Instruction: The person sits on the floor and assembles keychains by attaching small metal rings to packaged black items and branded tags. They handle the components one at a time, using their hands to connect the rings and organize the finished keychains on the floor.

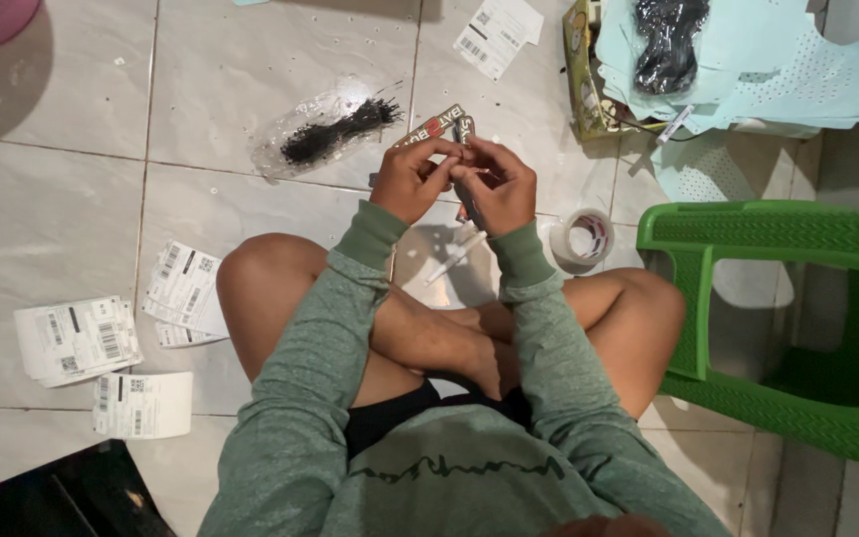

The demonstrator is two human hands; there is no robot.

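- Flat card tag [432, 126] sits at the fingertips of both hands, held up over the tiled floor [52, 199] in front of the crossed legs. Grey with lettering and a red mark; its long axis runs diagonally, low-left to up-right, and the far end pokes out past the fingers.
- A second narrow dark strip [464, 130] stands just beside it, more upright. Can't tell if it's a separate piece or joined to the tag.
- Left hand [412, 179]: fingers curled in, thumb and forefinger pinched on the near end of the tag. Closed on it, not a full fist.
- Right hand [497, 184]: fingers also curled, tips meeting the left's at the same spot. Looks pinched on the tag or the strip; which one is hidden by the fingers.
- Key relation: tag extends up and away from both hands, and the two are about equally near it, fingertips touching.
- Below the hands: a white pen-like stick [454, 257] on the floor between the knees, apart from both hands.
- Just right of the right wrist: tape roll [583, 237] on the floor.
- Ahead-left: clear bag of black ties [330, 129], near but not touched.
- Left side: stacks of printed labels [77, 338], well apart.
- Right: green plastic stool [777, 298]; upper right, pale blue sheets [797, 70].
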